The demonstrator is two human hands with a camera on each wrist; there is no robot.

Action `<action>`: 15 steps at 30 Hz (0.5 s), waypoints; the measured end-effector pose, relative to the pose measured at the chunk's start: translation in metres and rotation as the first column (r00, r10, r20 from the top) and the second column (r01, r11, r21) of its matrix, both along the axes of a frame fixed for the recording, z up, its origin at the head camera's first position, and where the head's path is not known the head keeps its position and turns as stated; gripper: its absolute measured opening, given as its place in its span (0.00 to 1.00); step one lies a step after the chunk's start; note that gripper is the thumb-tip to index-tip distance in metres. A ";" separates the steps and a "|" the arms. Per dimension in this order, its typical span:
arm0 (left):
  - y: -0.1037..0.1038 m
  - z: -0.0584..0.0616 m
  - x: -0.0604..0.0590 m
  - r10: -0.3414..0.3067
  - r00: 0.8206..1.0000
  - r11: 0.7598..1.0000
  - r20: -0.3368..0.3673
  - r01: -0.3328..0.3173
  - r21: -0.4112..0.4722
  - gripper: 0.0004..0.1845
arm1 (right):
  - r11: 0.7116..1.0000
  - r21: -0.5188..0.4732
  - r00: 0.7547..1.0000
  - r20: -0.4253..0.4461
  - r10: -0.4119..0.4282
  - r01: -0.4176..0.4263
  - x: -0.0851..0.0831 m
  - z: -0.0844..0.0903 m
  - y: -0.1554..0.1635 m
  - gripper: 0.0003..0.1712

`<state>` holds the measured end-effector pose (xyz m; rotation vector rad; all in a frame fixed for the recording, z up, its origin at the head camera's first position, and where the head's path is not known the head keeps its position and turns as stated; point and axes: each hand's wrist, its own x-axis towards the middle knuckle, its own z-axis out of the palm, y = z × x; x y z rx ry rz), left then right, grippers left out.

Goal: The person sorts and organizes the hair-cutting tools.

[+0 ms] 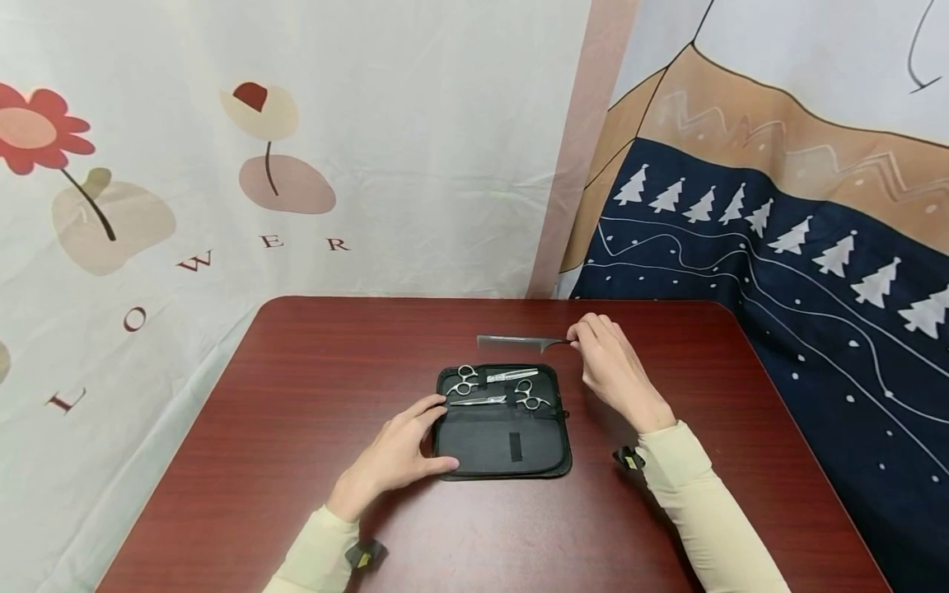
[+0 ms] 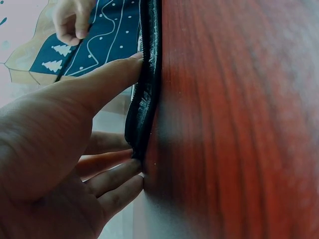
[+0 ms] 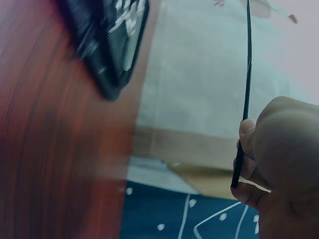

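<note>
A black zip case (image 1: pixel 482 449) lies opened out on the table, with two pairs of silver scissors, the upper (image 1: pixel 511 375) and the lower (image 1: pixel 478 401), strapped in its back half. At its left edge rests my left hand (image 1: pixel 396 451), fingers spread and nearly straight, thumb on the lower left corner. In the left wrist view those fingers touch the case's zipped side (image 2: pixel 148 89). Beyond the case, my right hand (image 1: pixel 611 366) pinches the thin tail of a dark comb (image 1: pixel 511 339) between thumb and fingers. The comb (image 3: pixel 247 74) is held above the table, apart from the case.
The dark red wooden table (image 1: pixel 311 371) has rounded far corners. Behind it hangs a pale curtain (image 1: pixel 430 165) with flower prints, beside a navy and tan cloth (image 1: pixel 682 239) with white trees. Each wrist wears a small dark device, as on the right wrist device (image 1: pixel 628 458).
</note>
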<state>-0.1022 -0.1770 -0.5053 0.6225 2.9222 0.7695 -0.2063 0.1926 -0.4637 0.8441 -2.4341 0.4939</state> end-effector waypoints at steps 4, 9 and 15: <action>0.001 -0.001 0.000 0.005 1.000 1.000 -0.005 -0.005 -0.002 0.45 | 1.000 -0.001 1.000 -0.008 0.020 -0.020 0.008 0.009 -0.008 0.04; 0.001 -0.001 0.001 0.006 1.000 1.000 -0.006 -0.006 0.000 0.45 | 0.999 -0.005 0.998 -0.055 0.034 -0.035 0.017 0.017 -0.016 0.07; 0.001 0.000 0.001 0.009 1.000 1.000 -0.002 -0.009 0.003 0.46 | 0.998 -0.026 0.993 -0.109 0.051 -0.054 0.022 0.020 -0.022 0.11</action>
